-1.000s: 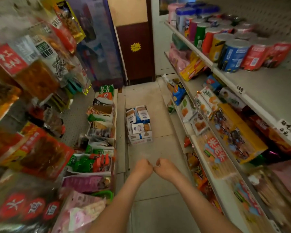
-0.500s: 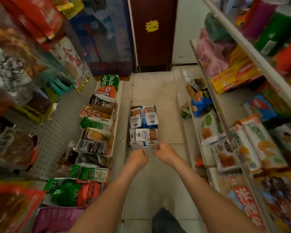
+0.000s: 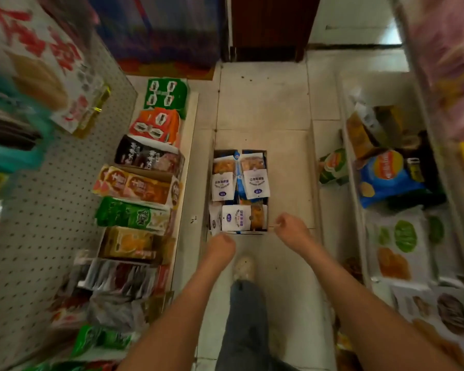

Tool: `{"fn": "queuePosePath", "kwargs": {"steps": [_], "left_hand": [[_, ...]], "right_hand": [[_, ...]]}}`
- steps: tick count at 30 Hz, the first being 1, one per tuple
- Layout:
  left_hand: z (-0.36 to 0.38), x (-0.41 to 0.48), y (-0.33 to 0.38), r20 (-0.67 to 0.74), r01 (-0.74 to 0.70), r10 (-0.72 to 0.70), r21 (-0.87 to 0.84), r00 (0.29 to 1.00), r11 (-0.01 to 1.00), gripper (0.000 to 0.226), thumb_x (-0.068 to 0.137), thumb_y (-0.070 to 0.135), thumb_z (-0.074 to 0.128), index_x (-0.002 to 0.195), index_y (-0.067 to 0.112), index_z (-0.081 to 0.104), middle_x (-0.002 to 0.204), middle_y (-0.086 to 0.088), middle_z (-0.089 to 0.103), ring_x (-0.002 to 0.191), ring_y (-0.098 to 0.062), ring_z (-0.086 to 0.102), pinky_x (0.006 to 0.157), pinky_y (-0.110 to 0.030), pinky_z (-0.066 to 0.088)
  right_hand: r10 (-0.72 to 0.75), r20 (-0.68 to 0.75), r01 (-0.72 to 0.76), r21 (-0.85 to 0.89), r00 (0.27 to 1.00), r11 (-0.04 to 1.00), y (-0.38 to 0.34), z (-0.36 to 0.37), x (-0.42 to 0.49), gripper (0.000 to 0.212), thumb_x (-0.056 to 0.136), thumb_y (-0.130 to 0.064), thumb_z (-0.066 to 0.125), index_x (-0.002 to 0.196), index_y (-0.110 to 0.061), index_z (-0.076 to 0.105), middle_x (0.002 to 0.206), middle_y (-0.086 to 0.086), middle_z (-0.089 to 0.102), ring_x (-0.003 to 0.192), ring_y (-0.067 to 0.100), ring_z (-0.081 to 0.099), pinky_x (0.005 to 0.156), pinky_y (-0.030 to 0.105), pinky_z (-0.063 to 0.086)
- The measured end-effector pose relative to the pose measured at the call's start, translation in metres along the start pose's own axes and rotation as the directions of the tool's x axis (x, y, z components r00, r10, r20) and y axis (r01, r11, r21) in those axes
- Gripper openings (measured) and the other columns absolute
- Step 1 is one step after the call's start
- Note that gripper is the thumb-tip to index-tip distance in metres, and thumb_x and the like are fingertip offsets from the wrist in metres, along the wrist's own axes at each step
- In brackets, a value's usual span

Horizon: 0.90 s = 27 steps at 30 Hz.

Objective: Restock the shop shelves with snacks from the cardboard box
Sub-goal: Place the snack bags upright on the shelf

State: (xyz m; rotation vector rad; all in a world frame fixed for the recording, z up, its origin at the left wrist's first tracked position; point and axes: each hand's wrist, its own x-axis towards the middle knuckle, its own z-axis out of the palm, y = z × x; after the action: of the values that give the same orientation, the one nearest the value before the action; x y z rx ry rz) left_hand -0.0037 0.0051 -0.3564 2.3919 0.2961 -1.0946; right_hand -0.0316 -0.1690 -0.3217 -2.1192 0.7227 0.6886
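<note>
box packs (image 3: 255,180) wht/blue | pegboard (image 3: 38,236) wht, dotted | chip bag (image 3: 386,178) blue/yellow | door (image 3: 268,22) dk brown | floor (image 3: 263,103) beige

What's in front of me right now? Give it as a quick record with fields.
Place: shop aisle, tiled floor
Cardboard box: open, on the floor mid-aisle
Contents: white-and-blue snack packets, looks full
Left hand: fingers curled, at box's near left corner, empty
Right hand: fingers curled, beside near right corner, empty
Left shelf: stocked with snack packs
</note>
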Motion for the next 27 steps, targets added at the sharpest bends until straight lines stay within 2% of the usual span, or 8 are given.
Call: {"fn": "queuePosePath", "kwargs": {"steps": [3,6,9,12,15,19,22,27], "left_hand": [[0.008,0.055,0.009,0.012,0.018,-0.018,0.022,1.000,1.000,0.029,0.098,0.018,0.036,0.106,0.003,0.059,0.103,-0.010,0.061,0.084,-0.019,0.053,0.069,-0.028,0.041],[0.022,0.117,0.010,-0.028,0.086,-0.087,-0.052,0.996,0.995,0.026,0.099,0.021,0.039,0.110,0.008,0.059,0.106,-0.008,0.062,0.083,-0.016,0.053,0.065,-0.024,0.044],[0.028,0.164,0.004,-0.071,0.196,-0.209,-0.158,0.975,0.968,0.022,0.098,0.015,0.043,0.116,0.008,0.053,0.107,-0.007,0.059,0.082,-0.014,0.051,0.056,-0.018,0.039],[0.036,0.204,-0.011,-0.138,0.308,-0.355,-0.278,0.925,0.910,0.038,0.095,0.014,0.052,0.129,0.005,0.040,0.124,-0.016,0.054,0.103,-0.028,0.057,0.077,-0.035,0.052],[0.045,0.250,-0.029,-0.170,0.382,-0.431,-0.258,0.886,0.887,0.056,0.091,0.019,0.061,0.137,0.003,0.031,0.135,-0.019,0.044,0.120,-0.037,0.050,0.097,-0.046,0.047],[0.049,0.283,-0.042,-0.123,0.406,-0.419,-0.118,0.900,0.906,0.056,0.092,0.028,0.059,0.135,0.003,0.035,0.132,-0.018,0.045,0.117,-0.036,0.051,0.094,-0.045,0.049],[0.053,0.298,-0.052,-0.097,0.379,-0.385,-0.076,0.918,0.922,0.042,0.094,0.032,0.053,0.124,0.003,0.047,0.123,-0.018,0.054,0.109,-0.034,0.056,0.087,-0.039,0.050],[0.052,0.300,-0.055,-0.210,0.309,-0.313,-0.054,0.926,0.950,0.028,0.100,0.023,0.041,0.105,0.003,0.061,0.105,-0.018,0.066,0.094,-0.030,0.062,0.076,-0.036,0.049]], "right_hand": [[0.078,-0.002,-0.078,0.034,0.997,0.996,0.010,0.008,0.056,0.024,0.097,-0.013,0.042,0.114,-0.004,0.057,0.114,0.011,0.061,0.089,0.016,0.049,0.076,0.023,0.038],[0.095,0.023,-0.096,0.062,0.995,0.993,0.025,0.031,0.125,0.023,0.098,-0.014,0.041,0.110,-0.005,0.058,0.106,0.010,0.061,0.084,0.014,0.048,0.068,0.022,0.038],[0.104,0.105,-0.116,0.110,0.989,0.987,0.032,0.062,0.180,0.019,0.098,-0.013,0.039,0.093,-0.016,0.058,0.092,-0.001,0.059,0.078,0.011,0.052,0.062,0.017,0.039],[0.088,0.191,-0.110,0.105,0.978,0.988,0.035,0.095,0.226,0.020,0.096,-0.014,0.045,0.110,-0.011,0.058,0.113,0.007,0.062,0.095,0.018,0.057,0.078,0.026,0.046],[0.081,0.287,-0.100,0.053,0.955,0.994,0.028,0.129,0.268,0.026,0.095,-0.010,0.047,0.120,-0.004,0.053,0.126,0.012,0.054,0.112,0.024,0.053,0.088,0.022,0.044],[0.027,0.361,-0.017,-0.031,0.932,0.999,0.008,0.163,0.296,0.031,0.095,-0.017,0.045,0.125,-0.008,0.049,0.129,0.010,0.051,0.118,0.025,0.049,0.091,0.025,0.038],[0.022,0.388,-0.004,-0.048,0.922,0.999,0.000,0.182,0.306,0.035,0.095,-0.019,0.046,0.129,-0.009,0.047,0.132,0.010,0.050,0.119,0.024,0.048,0.090,0.025,0.037],[-0.013,0.416,0.050,-0.077,0.909,0.996,-0.011,0.197,0.308,0.033,0.095,-0.019,0.045,0.127,-0.013,0.048,0.128,0.008,0.051,0.113,0.023,0.052,0.084,0.030,0.044]]}}
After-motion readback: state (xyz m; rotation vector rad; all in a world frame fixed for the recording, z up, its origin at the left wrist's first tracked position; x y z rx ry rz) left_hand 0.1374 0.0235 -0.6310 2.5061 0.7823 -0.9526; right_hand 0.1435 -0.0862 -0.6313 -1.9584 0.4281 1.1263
